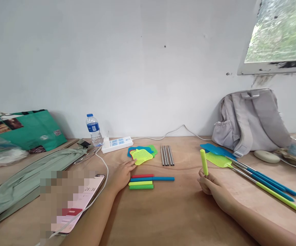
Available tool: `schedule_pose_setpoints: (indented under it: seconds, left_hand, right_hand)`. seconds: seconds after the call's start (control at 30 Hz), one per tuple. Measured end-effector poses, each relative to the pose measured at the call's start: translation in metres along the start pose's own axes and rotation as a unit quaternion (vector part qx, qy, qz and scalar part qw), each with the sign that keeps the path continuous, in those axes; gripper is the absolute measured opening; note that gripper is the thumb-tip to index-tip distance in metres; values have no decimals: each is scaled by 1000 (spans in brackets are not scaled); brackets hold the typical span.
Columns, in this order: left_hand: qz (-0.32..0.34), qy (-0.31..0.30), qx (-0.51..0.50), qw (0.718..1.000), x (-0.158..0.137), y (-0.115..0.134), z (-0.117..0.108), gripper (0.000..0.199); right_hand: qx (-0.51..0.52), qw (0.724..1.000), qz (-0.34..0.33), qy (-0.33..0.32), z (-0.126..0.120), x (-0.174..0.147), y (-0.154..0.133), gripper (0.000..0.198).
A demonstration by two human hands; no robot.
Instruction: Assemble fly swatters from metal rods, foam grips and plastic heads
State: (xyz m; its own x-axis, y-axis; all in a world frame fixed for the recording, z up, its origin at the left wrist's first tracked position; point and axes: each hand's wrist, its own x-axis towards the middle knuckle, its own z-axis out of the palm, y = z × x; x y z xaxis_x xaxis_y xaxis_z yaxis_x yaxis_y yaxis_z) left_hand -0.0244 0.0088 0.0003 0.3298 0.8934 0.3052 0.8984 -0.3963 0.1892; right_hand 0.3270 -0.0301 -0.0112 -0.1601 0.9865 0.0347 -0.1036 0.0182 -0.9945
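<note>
My right hand (210, 186) is closed on an upright yellow-green fly swatter handle (203, 162); a short bit of metal shows at its lower end, just above the fingers. My left hand (123, 175) rests on the table with its fingers extended, the fingertips at the edge of a yellow fly swatter head (143, 156). Under that head lie blue, red and green ones. Beside the left hand are loose handles: red (142, 176), blue (163, 179), yellow (141, 183) and green (141, 187). Several metal rods (167, 156) lie side by side beyond them.
On the right, fly swatters with blue (270, 184) and yellow-green (282, 198) handles lie before a grey backpack (255, 119). A power strip (117, 144) and water bottle (93, 130) stand near the wall. Leftward are a phone (83, 201), its white cable and a green bag (35, 131).
</note>
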Motion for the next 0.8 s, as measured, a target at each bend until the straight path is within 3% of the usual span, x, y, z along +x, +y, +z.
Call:
schedule_pose_setpoints:
  seconds: [0.13,0.3,0.47,0.57,0.73,0.8]
  left_hand:
    - [0,41,-1,999,-1,3,0,52]
    - [-15,122,-88,988,-1,11,-2,41]
    - [-95,236,-228,940,0,20,-6,35]
    - [-163,293,-380,862,-1,28,-7,36]
    - [-252,317,-658,634,2,47,-5,29]
    - [-267,309,-709,574,2,54,-5,24]
  right_hand:
    - [11,1000,-4,-2,0,0,0,27]
    - [58,998,-2,6,-1,-1,1,24]
    - [133,991,-14,-9,-2,3,1,26]
    - [181,982,-38,-44,-3,6,-1,34]
    - [197,977,-41,-67,-5,7,-6,33]
    - [185,980,-40,-67,-5,6,-7,28]
